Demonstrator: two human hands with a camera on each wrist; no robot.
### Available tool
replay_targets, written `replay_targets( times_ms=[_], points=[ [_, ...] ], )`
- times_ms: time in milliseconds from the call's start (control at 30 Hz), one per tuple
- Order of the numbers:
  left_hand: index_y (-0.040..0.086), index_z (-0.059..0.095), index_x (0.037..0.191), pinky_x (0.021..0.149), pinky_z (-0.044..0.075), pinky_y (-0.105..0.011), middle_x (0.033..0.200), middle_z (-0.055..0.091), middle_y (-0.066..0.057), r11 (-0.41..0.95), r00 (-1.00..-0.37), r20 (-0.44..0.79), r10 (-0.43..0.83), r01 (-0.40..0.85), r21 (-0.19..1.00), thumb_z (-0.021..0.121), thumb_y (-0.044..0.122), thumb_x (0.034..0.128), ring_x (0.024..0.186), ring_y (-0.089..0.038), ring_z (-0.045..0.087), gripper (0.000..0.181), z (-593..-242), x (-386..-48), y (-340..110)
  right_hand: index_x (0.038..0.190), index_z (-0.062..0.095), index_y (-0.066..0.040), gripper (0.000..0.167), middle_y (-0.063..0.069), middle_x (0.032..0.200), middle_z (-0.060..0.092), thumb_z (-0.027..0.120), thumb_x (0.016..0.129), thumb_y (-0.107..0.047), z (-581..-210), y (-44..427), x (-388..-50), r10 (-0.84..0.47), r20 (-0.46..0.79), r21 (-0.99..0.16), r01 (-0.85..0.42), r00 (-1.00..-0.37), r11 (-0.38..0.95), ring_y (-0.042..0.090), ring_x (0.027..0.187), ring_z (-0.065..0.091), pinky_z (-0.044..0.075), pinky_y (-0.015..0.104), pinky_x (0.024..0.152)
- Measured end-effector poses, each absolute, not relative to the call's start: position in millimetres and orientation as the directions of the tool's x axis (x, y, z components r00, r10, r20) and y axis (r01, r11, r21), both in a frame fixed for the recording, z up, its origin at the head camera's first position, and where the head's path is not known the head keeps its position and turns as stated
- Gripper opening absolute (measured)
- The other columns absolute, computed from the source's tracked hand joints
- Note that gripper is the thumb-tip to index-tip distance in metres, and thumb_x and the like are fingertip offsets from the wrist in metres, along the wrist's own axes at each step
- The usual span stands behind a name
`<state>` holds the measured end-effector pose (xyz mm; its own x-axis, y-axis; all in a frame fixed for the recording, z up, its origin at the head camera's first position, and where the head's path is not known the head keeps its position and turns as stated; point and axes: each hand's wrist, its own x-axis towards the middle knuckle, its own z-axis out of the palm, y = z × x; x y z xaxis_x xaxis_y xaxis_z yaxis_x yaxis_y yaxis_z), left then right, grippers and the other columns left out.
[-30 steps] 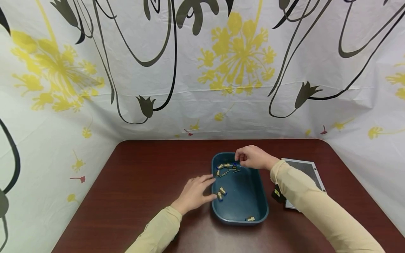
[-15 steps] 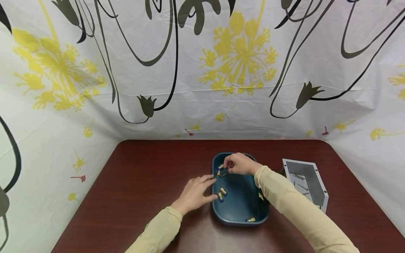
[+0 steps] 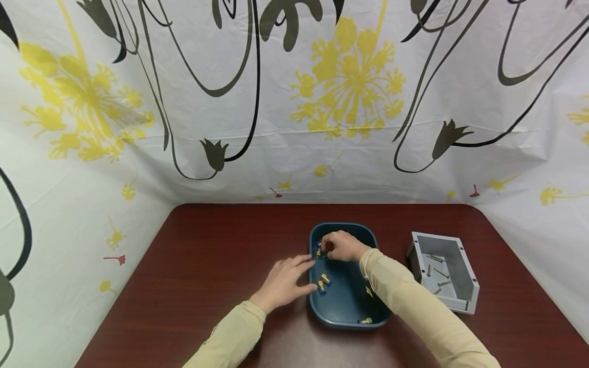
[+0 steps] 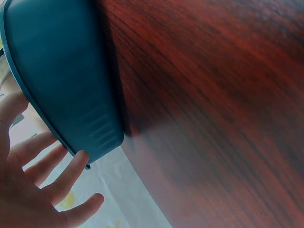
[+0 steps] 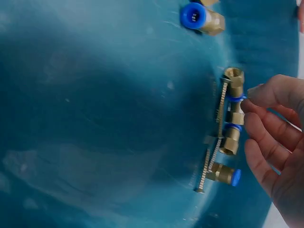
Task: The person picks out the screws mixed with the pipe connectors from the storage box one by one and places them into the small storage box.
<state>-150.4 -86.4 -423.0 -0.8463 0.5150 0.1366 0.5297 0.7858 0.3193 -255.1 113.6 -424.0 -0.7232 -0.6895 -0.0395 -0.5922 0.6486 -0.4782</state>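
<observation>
My left hand [image 3: 285, 283] [image 4: 35, 190] lies against the left rim of the blue tray [image 3: 329, 323], its fingers spread. Inside the tray's back left part is my right hand [image 3: 342, 246] [image 5: 280, 128], fingers loosely bent. In the right wrist view its thumb and fingertips are beside a row of brass fittings with blue rings [image 5: 230, 141]; no object is plainly pinched. Thin screws [image 5: 222, 107] lie along that row. Two more fittings [image 3: 325, 279] rest near the tray's left wall, and another [image 3: 366, 321] at the front right.
A grey open box [image 3: 470, 276] holding several screws [image 3: 440, 273] stands right of the tray on the dark red table [image 3: 221, 255]. Behind the table hangs a white cloth [image 3: 276, 117] with yellow and dark plant patterns. My right sleeve crosses the tray's right rim.
My right hand has moved left and slightly nearer across the tray, from its back right edge to the fittings. The grey box is uncovered by the sleeve. My left hand stays in place.
</observation>
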Motion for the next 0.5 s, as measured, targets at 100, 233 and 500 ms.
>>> replay_targets(
  times_ms=[100,233,500],
  points=[
    [0.013,0.049,0.128,0.090,0.033,-0.045,0.131,0.041,-0.001,0.784,-0.842,0.142,0.520,0.536,0.313,0.059,0.043,0.0810,0.114,-0.020,0.042,0.056,-424,-151,-86,0.087,0.062,-0.007,0.013,0.000,0.080,0.058,0.062,0.076,0.000,-429,113,-255,-0.685,-0.030,-0.472,-0.594,-0.728,0.651,0.010,0.068,0.052,0.043,0.027,0.059],
    [0.014,0.049,0.128,0.090,0.033,-0.045,0.132,0.041,-0.001,0.783,-0.841,0.143,0.521,0.539,0.311,0.059,0.044,0.0810,0.114,-0.020,0.042,0.057,-423,-151,-86,0.087,0.062,-0.008,0.013,-0.001,0.079,0.057,0.063,0.076,-0.001,-434,113,-256,-0.673,-0.039,-0.470,-0.581,-0.739,0.665,0.009,0.065,0.050,0.042,0.027,0.058],
    [0.013,0.049,0.128,0.089,0.033,-0.045,0.131,0.041,-0.001,0.780,-0.839,0.149,0.524,0.543,0.311,0.059,0.044,0.0812,0.114,-0.020,0.043,0.056,-423,-151,-86,0.084,0.062,-0.011,0.014,-0.004,0.076,0.055,0.064,0.074,-0.001,-442,113,-256,-0.658,-0.041,-0.465,-0.569,-0.752,0.678,0.009,0.065,0.049,0.043,0.027,0.058]
  ],
)
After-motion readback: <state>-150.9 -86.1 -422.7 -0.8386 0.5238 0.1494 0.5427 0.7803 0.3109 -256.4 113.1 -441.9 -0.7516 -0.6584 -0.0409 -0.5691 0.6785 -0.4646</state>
